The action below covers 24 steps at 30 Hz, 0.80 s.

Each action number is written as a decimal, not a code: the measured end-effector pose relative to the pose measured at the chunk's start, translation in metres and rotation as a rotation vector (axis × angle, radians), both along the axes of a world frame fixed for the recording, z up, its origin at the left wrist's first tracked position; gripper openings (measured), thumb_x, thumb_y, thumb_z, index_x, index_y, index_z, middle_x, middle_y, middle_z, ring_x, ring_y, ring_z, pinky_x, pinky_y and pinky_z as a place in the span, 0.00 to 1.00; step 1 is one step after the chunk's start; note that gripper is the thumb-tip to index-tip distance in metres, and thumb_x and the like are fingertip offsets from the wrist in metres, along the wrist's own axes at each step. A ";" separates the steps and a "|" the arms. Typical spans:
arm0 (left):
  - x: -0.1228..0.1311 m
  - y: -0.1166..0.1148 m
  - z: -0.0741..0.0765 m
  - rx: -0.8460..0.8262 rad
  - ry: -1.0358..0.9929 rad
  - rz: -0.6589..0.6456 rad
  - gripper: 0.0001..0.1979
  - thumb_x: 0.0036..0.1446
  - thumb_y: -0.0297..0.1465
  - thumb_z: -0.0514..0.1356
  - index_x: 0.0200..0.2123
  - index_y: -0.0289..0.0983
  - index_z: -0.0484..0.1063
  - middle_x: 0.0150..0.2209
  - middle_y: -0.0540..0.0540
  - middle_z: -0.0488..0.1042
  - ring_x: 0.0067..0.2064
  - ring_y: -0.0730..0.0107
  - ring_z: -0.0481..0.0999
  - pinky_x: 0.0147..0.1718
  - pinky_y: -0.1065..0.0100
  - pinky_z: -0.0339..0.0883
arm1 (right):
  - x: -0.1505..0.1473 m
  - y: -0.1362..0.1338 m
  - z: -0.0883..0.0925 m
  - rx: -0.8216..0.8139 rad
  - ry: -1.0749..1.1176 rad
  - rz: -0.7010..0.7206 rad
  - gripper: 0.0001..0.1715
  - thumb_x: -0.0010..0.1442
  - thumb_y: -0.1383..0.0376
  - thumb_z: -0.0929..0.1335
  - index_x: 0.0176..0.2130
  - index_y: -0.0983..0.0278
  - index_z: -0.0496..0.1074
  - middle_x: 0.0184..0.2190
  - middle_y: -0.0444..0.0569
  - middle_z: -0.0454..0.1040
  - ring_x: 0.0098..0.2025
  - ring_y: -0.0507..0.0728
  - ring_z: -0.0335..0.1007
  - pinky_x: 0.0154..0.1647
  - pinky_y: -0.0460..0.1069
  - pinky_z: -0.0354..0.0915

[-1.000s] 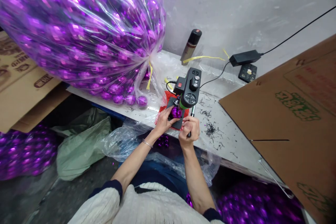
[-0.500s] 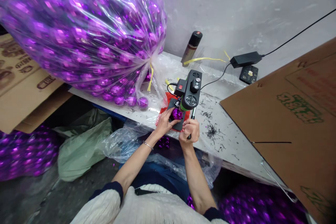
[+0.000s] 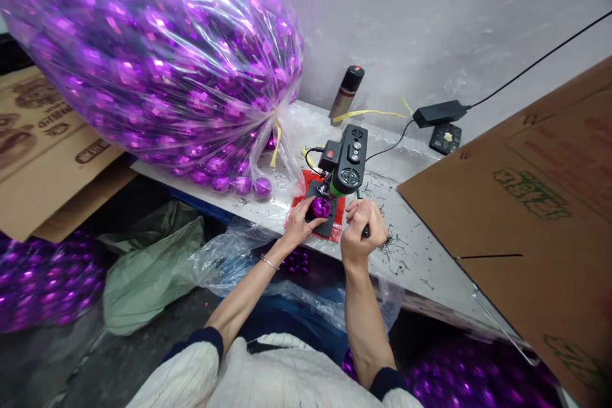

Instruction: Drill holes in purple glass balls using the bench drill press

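A small black drill press (image 3: 351,156) stands on a red sheet (image 3: 338,217) on the white table. Under its head, a shiny purple ball (image 3: 320,207) rests on the black base. My left hand (image 3: 301,220) holds the ball from the left, thumb and fingers around its side. To the right of the base, my right hand (image 3: 364,229) is wrapped round the press's black lever handle (image 3: 366,231), of which only the end shows.
A big clear bag of purple balls (image 3: 191,76) fills the back left. A spray can (image 3: 347,92), a power adapter (image 3: 440,113) and a dark device (image 3: 445,138) lie behind the press. Cardboard (image 3: 526,204) rises at the right. Black shavings (image 3: 396,248) litter the table.
My right hand has moved to the right and a little toward the table's front, still on the lever. My left hand stays at the ball.
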<state>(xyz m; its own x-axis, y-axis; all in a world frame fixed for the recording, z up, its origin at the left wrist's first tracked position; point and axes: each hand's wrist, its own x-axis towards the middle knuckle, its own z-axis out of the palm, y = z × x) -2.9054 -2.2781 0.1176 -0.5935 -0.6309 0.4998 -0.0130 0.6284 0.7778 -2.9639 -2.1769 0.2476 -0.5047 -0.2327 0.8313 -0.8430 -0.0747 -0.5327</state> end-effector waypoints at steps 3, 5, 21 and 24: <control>0.032 0.015 0.000 -0.136 -0.014 -0.049 0.38 0.52 0.47 0.68 0.62 0.38 0.64 0.54 0.35 0.75 0.56 0.51 0.75 0.56 0.49 0.69 | 0.000 0.002 0.007 0.025 0.002 0.024 0.17 0.67 0.69 0.60 0.26 0.61 0.61 0.23 0.43 0.66 0.28 0.51 0.66 0.32 0.49 0.62; 0.059 0.030 -0.005 -0.263 -0.071 -0.126 0.40 0.50 0.50 0.68 0.61 0.37 0.65 0.52 0.35 0.76 0.54 0.51 0.76 0.53 0.51 0.71 | 0.000 0.003 0.002 0.024 0.042 0.031 0.16 0.67 0.71 0.60 0.26 0.61 0.62 0.24 0.44 0.67 0.28 0.51 0.67 0.32 0.49 0.62; 0.010 -0.175 0.082 -0.257 -0.663 0.307 0.26 0.57 0.16 0.47 0.60 0.22 0.63 0.60 0.24 0.67 0.63 0.48 0.65 0.62 0.49 0.58 | 0.004 0.002 -0.021 0.013 0.070 0.023 0.17 0.66 0.71 0.59 0.26 0.61 0.63 0.25 0.45 0.69 0.29 0.52 0.68 0.33 0.50 0.63; -0.007 -0.197 0.087 -0.192 -0.740 0.385 0.28 0.59 0.16 0.47 0.64 0.20 0.57 0.62 0.21 0.63 0.65 0.46 0.63 0.63 0.48 0.54 | 0.004 0.002 -0.022 0.009 0.068 0.023 0.16 0.66 0.71 0.60 0.26 0.61 0.63 0.25 0.45 0.69 0.30 0.53 0.69 0.33 0.50 0.64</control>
